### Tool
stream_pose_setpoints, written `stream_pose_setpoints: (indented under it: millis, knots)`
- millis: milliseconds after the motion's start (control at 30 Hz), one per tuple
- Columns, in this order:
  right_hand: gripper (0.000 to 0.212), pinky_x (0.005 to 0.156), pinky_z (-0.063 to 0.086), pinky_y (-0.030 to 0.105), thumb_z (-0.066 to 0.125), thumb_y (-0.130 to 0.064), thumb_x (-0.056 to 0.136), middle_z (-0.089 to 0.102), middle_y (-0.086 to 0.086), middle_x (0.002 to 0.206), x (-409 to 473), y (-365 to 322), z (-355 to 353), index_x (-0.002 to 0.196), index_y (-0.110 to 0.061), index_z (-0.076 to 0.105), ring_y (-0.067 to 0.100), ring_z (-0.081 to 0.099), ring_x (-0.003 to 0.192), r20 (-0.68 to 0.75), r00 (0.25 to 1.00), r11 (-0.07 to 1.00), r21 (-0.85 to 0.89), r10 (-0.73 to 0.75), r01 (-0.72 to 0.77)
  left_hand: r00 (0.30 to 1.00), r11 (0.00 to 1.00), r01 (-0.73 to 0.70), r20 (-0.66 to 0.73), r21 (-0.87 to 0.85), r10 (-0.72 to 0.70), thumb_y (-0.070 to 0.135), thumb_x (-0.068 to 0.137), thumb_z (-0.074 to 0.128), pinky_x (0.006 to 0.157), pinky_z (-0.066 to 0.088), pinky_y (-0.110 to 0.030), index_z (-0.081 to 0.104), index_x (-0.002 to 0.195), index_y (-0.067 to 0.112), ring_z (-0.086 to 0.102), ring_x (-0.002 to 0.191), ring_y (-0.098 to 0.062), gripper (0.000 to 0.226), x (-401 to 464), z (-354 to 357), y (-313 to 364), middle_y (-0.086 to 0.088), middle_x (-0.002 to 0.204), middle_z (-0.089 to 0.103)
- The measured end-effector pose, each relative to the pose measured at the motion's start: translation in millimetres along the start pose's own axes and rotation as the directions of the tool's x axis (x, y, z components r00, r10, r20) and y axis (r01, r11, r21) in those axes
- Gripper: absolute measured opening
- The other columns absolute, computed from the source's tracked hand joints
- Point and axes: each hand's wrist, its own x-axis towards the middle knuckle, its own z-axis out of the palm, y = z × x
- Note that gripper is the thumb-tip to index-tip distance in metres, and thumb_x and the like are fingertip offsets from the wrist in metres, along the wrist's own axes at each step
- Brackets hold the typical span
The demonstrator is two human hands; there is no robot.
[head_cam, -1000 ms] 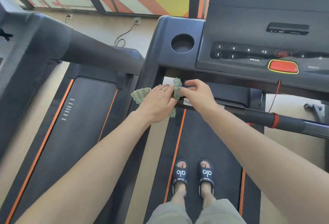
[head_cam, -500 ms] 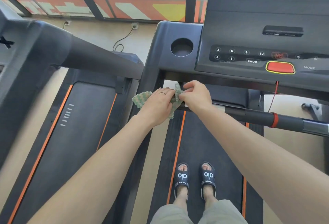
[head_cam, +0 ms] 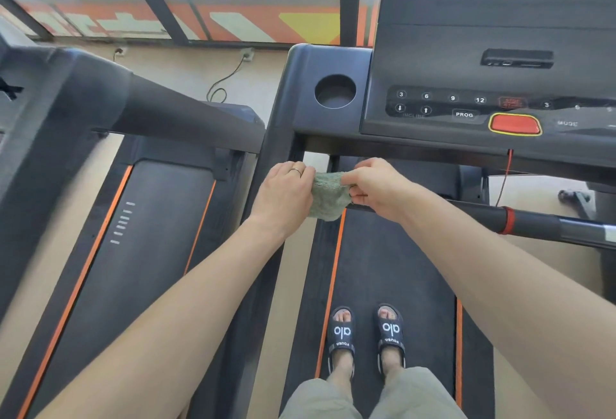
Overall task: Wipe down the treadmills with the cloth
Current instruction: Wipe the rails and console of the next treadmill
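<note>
Green cloth [head_cam: 328, 195] bunched between both hands, at 6 o'clock below treadmill console [head_cam: 500, 108]. Left hand [head_cam: 285, 197] grips cloth's 9 o'clock edge; right hand [head_cam: 375, 185] pinches 3 o'clock edge. Cloth likely light, soft, limp; best held by folded wad, not loose corner.

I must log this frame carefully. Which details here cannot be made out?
All in the head view:
- Cloth: ends hidden inside left hand and right hand.
- Console: right side cut off by the frame edge.
- Label above the red button: too blurred to read.
</note>
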Motion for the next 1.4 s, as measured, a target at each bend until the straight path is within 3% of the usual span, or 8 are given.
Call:
stream_pose_setpoints:
  millis: [133,267,400,567,767,1000,1233,1400]
  knots:
    - [0.036,0.081,0.052,0.038,0.062,-0.014,0.085,0.057,-0.001,0.095,1,-2,2,0.120,-0.014,0.053,0.021,0.056,0.088,-0.185,0.960,0.911,-0.393,-0.211,0.125,0.999,0.998,-0.036,-0.025,0.053,0.037,0.002,0.076,0.063,0.096,0.046,-0.039,0.059,0.110,0.008,0.058,0.102,-0.032,0.035,5,-6,0,-0.009,0.106,0.062]
    - [0.038,0.080,0.049,0.039,0.048,-0.011,0.089,0.062,0.006,0.108,4,10,3,0.126,-0.020,0.047,0.031,0.058,0.098,-0.104,0.876,0.647,-0.715,-0.471,0.263,0.980,0.981,-0.189,0.078,0.038,0.186,0.014,0.071,0.062,0.100,0.044,-0.039,0.053,0.115,0.009,0.055,0.108,-0.030,0.045,-3,-7,17,-0.008,0.115,0.057]
    - [0.032,0.081,0.044,0.041,0.038,-0.024,0.097,0.063,0.012,0.117,12,18,-3,0.127,-0.016,0.047,0.036,0.057,0.105,0.018,0.876,0.380,-0.897,-0.481,0.227,0.968,0.984,-0.139,0.225,0.112,0.111,0.023,0.078,0.064,0.105,0.038,-0.036,0.045,0.128,0.012,0.053,0.116,-0.027,0.055,3,7,22,-0.005,0.123,0.058]
    - [0.037,0.068,0.039,0.038,0.027,-0.037,0.102,0.065,0.012,0.104,10,36,-57,0.109,-0.017,0.056,0.037,0.059,0.086,-0.024,0.899,0.193,-0.979,-0.438,0.067,0.936,0.992,-0.075,0.351,0.101,0.035,0.021,0.083,0.062,0.075,0.038,-0.036,0.048,0.107,0.019,0.063,0.097,-0.028,0.028,34,9,25,-0.002,0.104,0.064]
    - [0.058,0.079,0.043,0.040,0.013,-0.043,0.100,0.063,0.009,0.079,17,41,-69,0.068,-0.017,0.054,0.033,0.057,0.076,-0.142,0.913,0.300,-0.954,-0.382,-0.023,0.912,0.996,-0.068,0.408,0.060,0.037,0.021,0.080,0.059,0.063,0.033,-0.032,0.056,0.102,0.020,0.065,0.089,-0.028,0.022,50,9,44,-0.001,0.097,0.065]
    - [0.046,0.076,0.043,0.040,0.016,-0.036,0.101,0.070,0.010,0.093,22,44,-74,0.078,-0.020,0.053,0.033,0.059,0.079,-0.161,0.884,0.351,-0.936,-0.438,0.003,0.941,0.986,-0.151,0.294,-0.070,0.165,0.025,0.082,0.065,0.068,0.039,-0.034,0.057,0.115,0.018,0.070,0.091,-0.029,0.035,64,25,119,-0.003,0.102,0.069]
    - [0.042,0.071,0.032,0.037,0.020,-0.026,0.099,0.069,0.010,0.095,23,42,-75,0.096,-0.017,0.062,0.033,0.045,0.071,-0.122,0.894,0.306,-0.952,-0.430,0.018,0.922,0.987,-0.161,0.356,-0.004,0.152,0.030,0.084,0.057,0.063,0.037,-0.033,0.051,0.107,0.021,0.066,0.086,-0.030,0.025,51,9,21,0.000,0.101,0.064]
    - [0.046,0.078,0.039,0.041,0.019,-0.029,0.101,0.068,0.010,0.090,24,41,-72,0.080,-0.016,0.058,0.033,0.052,0.075,-0.203,0.877,0.447,-0.895,-0.435,0.015,0.901,0.992,-0.118,0.424,0.033,0.093,0.026,0.079,0.060,0.062,0.037,-0.029,0.052,0.095,0.026,0.064,0.081,-0.024,0.018,60,9,37,0.004,0.085,0.058]
